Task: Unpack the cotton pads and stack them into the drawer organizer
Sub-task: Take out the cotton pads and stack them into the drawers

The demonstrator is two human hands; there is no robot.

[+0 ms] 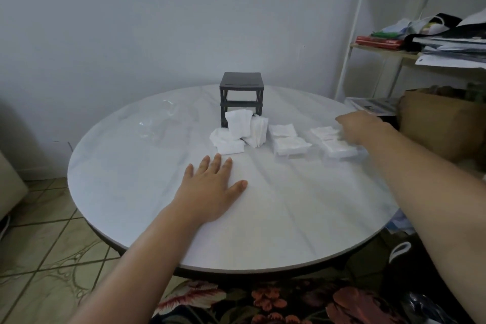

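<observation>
right hand out on the far drawer of pads, left hand idle on the counter

nearest, the left hand [213, 187] lies flat on the counter [263, 223], fingers straight, holding nothing, just short of the loose heap of cotton pads [236, 137]. right of the heap sit the pad-filled inner drawer [289, 154] and outer drawer [344, 156], long axes running away. the right hand [360, 126] covers the outer one, fingers blurred, grip unreadable. the black organizer frame [241, 84] stands behind the heap.

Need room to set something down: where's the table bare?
Bare: near edge of round white table, between left hand and right forearm. Crowded: from clear plastic wrap past black organizer frame and white cotton pads to clear trays.
</observation>
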